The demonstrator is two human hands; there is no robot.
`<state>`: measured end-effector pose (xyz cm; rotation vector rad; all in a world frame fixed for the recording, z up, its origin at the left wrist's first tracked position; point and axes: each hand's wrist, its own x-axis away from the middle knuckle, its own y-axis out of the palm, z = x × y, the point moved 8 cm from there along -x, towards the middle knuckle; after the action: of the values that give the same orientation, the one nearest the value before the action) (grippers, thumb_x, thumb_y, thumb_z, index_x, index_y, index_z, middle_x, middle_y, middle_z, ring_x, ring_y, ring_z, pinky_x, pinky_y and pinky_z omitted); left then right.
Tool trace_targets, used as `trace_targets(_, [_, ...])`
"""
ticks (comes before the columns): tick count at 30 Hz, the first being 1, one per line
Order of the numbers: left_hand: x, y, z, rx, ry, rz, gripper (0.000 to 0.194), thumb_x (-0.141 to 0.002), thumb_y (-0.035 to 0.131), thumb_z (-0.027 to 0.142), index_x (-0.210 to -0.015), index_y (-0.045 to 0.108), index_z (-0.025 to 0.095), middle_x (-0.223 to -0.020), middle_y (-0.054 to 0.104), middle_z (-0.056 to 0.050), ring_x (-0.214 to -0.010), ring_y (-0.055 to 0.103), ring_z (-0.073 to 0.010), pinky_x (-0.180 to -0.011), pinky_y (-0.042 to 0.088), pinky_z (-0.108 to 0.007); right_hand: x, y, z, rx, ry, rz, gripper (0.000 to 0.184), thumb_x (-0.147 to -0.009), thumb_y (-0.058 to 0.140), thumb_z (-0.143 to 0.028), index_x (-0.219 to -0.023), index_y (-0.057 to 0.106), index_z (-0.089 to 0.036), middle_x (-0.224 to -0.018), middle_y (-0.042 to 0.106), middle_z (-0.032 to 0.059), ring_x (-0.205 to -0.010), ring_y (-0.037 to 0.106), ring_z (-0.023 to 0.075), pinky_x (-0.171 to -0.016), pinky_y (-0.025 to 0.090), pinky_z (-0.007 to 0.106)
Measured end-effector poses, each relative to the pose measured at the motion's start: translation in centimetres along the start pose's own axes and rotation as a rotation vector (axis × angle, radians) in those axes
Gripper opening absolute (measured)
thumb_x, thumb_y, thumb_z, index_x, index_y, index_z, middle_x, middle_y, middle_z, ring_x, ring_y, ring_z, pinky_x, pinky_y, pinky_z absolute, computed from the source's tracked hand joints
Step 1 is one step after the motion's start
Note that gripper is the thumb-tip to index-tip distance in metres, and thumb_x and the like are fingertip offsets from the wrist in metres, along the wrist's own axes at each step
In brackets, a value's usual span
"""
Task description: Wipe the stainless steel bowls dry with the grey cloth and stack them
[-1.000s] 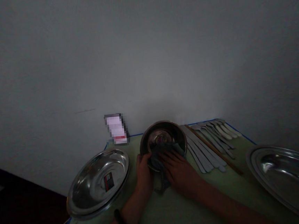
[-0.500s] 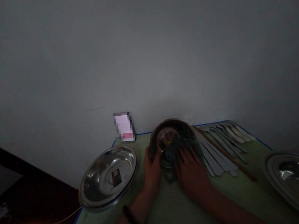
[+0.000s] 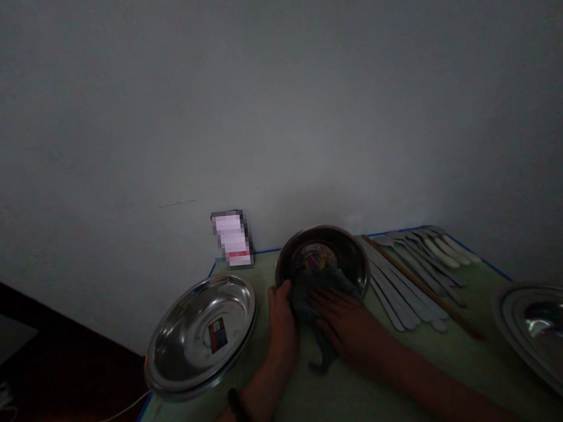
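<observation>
A round metal bowl (image 3: 349, 251) is tilted toward me at the middle of the table, with a coloured label inside it. My left hand (image 3: 284, 319) grips its left rim, thumb up along the edge. My right hand (image 3: 337, 318) presses a dark grey-green cloth (image 3: 320, 283) against the bowl's near inner side, the fingers laid over the fabric. One end of the cloth hangs over the rim toward the table. The cloth hides the lower part of the bowl.
Stacked oval metal dishes (image 3: 194, 337) stand at left, the upper one with a dark label. Several metal utensils (image 3: 407, 292) and a brown stick (image 3: 421, 287) lie at right. Another metal dish (image 3: 518, 321) is at far right. A blurred-out phone (image 3: 232, 238) leans on the wall (image 3: 272, 107).
My right hand and the cloth have moved left and slightly down across the bowl, from its right side to its near side. The bowl has shifted slightly left.
</observation>
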<state>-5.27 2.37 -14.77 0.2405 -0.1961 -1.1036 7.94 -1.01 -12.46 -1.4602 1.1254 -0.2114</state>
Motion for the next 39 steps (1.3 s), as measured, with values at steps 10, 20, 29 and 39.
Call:
trace_targets(10, [1.5,1.2,3.6,-0.197,0.226,-0.047,0.026,-0.087,0.049,0.039,-0.106,0.057,0.022,-0.114,0.064,-0.006,-0.11,0.058,-0.0216,-0.096,0.044,-0.033,0.0,0.3,0.7,0.189,0.205,0.045,0.036,-0.092,0.039,-0.01,-0.117,0.063,-0.002,-0.13,0.06,0.0213,-0.125,0.054,0.0285,-0.111,0.037,0.046])
trace_targets(20, [1.6,1.2,1.1,-0.109,0.056,-0.096,0.021,-0.069,0.063,0.025,-0.088,0.057,0.021,-0.092,0.065,-0.003,-0.095,0.061,-0.021,-0.087,0.047,-0.034,0.3,0.1,2.2,0.242,0.341,0.063,0.046,-0.096,0.038,-0.027,-0.132,0.052,-0.001,-0.141,0.049,0.0212,-0.135,0.042,0.0304,-0.113,0.032,0.049])
trace_targets(29, [1.9,1.9,3.5,-0.172,0.205,-0.101,0.036,-0.091,0.046,0.039,-0.124,0.049,0.024,-0.118,0.062,-0.006,-0.11,0.059,-0.0181,-0.093,0.045,-0.029,0.2,0.2,2.1,0.186,0.325,0.051,0.043,-0.096,0.037,-0.023,-0.129,0.057,-0.005,-0.141,0.05,0.0191,-0.134,0.044,0.0292,-0.114,0.031,0.048])
trace_targets(39, [0.6,0.9,2.2,-0.242,0.19,-0.083,0.018,-0.076,0.059,0.03,-0.091,0.052,0.023,-0.088,0.059,-0.001,-0.087,0.057,-0.0182,-0.082,0.046,-0.032,0.3,0.1,2.3,0.175,0.37,0.022,0.047,-0.096,0.038,-0.025,-0.136,0.049,-0.001,-0.146,0.043,0.02,-0.138,0.037,0.0296,-0.116,0.029,0.047])
